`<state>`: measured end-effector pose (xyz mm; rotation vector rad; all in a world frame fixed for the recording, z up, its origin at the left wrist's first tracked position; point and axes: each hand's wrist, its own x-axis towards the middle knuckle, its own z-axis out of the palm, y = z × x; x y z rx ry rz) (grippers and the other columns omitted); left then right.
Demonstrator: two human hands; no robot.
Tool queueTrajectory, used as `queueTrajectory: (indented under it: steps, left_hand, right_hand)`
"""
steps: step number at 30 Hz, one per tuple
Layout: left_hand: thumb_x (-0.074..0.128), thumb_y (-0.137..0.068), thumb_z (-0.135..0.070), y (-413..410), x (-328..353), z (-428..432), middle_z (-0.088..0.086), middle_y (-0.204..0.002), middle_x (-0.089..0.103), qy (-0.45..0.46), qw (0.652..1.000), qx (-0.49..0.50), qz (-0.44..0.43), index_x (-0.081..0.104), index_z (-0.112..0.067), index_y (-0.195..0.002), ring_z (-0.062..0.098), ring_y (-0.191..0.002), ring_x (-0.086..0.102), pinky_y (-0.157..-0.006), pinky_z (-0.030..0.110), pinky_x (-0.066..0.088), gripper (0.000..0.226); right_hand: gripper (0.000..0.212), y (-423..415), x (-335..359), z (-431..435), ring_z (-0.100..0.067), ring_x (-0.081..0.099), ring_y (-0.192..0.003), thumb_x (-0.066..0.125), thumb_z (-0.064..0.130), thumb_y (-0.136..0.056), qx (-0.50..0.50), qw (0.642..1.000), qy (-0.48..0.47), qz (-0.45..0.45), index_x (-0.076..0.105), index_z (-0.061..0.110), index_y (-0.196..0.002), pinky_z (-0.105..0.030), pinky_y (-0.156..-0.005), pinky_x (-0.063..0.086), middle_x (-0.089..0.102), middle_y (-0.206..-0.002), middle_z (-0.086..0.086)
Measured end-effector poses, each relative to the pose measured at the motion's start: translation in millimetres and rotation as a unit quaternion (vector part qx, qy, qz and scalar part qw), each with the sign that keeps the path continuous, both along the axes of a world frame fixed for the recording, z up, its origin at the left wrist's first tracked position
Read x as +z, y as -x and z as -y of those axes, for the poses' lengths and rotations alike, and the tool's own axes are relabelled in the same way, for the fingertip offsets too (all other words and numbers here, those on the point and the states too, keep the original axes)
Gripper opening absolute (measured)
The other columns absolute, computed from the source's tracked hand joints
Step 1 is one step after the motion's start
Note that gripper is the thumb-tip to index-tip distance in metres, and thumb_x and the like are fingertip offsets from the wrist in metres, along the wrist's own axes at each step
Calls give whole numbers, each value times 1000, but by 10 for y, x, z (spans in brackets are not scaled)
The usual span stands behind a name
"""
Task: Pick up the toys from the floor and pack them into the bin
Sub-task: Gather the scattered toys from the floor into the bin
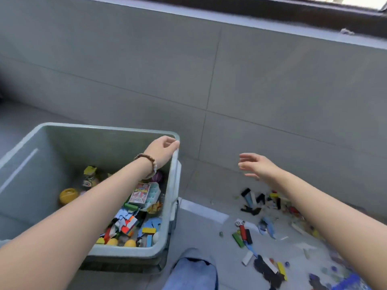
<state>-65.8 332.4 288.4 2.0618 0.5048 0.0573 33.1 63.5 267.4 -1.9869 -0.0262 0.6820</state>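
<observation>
A grey-green plastic bin (62,130) stands on the floor at the left, partly filled with mixed toys (134,218): blocks, puzzle pieces, a card box, yellow eggs. My left hand (162,150) reaches across the bin and grips its far right rim corner. My right hand (254,165) hovers in the air with fingers spread, holding nothing, above a scatter of small toys (259,201) on the floor. More loose blocks and pieces (244,236) lie nearer to me.
A grey tiled wall (230,70) rises right behind the bin and the toys, with a dark window ledge above. My knee in blue jeans (194,271) is at the bottom centre. A blue toy and dark pieces (270,271) lie at the bottom right.
</observation>
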Motion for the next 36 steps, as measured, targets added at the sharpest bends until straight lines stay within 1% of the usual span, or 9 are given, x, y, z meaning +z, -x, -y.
queueTrajectory:
  steps: [2, 4, 9, 14, 19, 22, 28, 32, 36]
  left_hand:
    - [50, -94, -33, -231, -14, 379, -1, -108, 61, -50, 997, -53, 8, 58, -13, -114, 12, -97, 55, -85, 22, 41, 29]
    - [51, -93, -36, -441, -137, 733, 1, -114, 62, -97, 990, -104, -7, 57, -14, -116, 16, -103, 56, -92, 26, 42, 32]
    - [47, -95, -40, -844, -817, 1453, 5, -137, 50, -172, 956, -206, -121, 46, -12, -132, 21, -125, 47, -103, 30, 36, 47]
    - [47, -94, -42, -1088, -1726, 1915, 7, -144, 42, -150, 941, -213, -216, 39, -11, -138, 24, -129, 44, -102, 31, 36, 55]
    - [57, -90, -38, -1360, -2479, 2245, 7, -140, 44, -106, 948, -192, -232, 42, -11, -136, 23, -124, 46, -100, 29, 36, 56]
    - [59, -86, -44, -1565, -2807, 2345, 3, -138, 45, -116, 944, -196, -239, 42, -15, -135, 21, -122, 47, -100, 31, 39, 60]
    - [64, -79, -53, -1874, -3172, 2544, 4, -129, 51, -117, 947, -176, -240, 47, -14, -128, 21, -114, 52, -96, 36, 45, 66]
    - [71, -71, -55, -1945, -3253, 2668, 0, -111, 56, -110, 953, -157, -234, 51, -16, -112, 18, -97, 57, -88, 39, 50, 60]
    - [74, -65, -58, -1979, -3278, 2781, 0, -106, 53, -142, 949, -145, -239, 49, -19, -101, 18, -91, 57, -81, 38, 52, 59]
  right_hand:
    - [44, -107, -115, 518, -21, 49, -124, 59, 16, -91, -10, 997, 71, 34, 48, 12, -133, -35, -98, 43, 50, -136, -9]
    - [51, -142, -266, 1003, -21, 45, -129, 61, 24, -91, -10, 988, 141, 55, 43, 12, -137, -31, -102, 37, 46, -142, -9]
    - [63, -54, -883, 1901, -25, 42, -132, 66, 24, -87, -48, 978, 202, 8, 38, 7, -141, -28, -104, 33, 42, -145, -11]
    - [61, -19, -1686, 2316, -26, 45, -127, 68, 19, -85, -101, 977, 184, -42, 40, 9, -139, -27, -99, 36, 45, -142, -9]
    - [61, -240, -2346, 2367, -21, 51, -115, 73, 28, -80, -126, 983, 135, -24, 47, 18, -134, -28, -89, 42, 50, -137, -3]
    - [54, -398, -2603, 2347, -13, 51, -105, 72, 27, -81, -131, 985, 117, 0, 51, 17, -130, -24, -84, 38, 55, -128, -2]
    - [42, -553, -2843, 2292, -12, 55, -101, 71, 28, -82, -167, 980, 95, 50, 56, 20, -121, -9, -69, 38, 55, -122, 3]
    - [34, -582, -2931, 2266, -15, 57, -100, 71, 24, -82, -186, 979, 66, 53, 59, 20, -114, -9, -68, 42, 55, -122, 1]
    - [33, -596, -2974, 2264, -14, 57, -99, 71, 26, -82, -207, 975, 53, 59, 60, 19, -113, -11, -67, 44, 57, -119, 3]
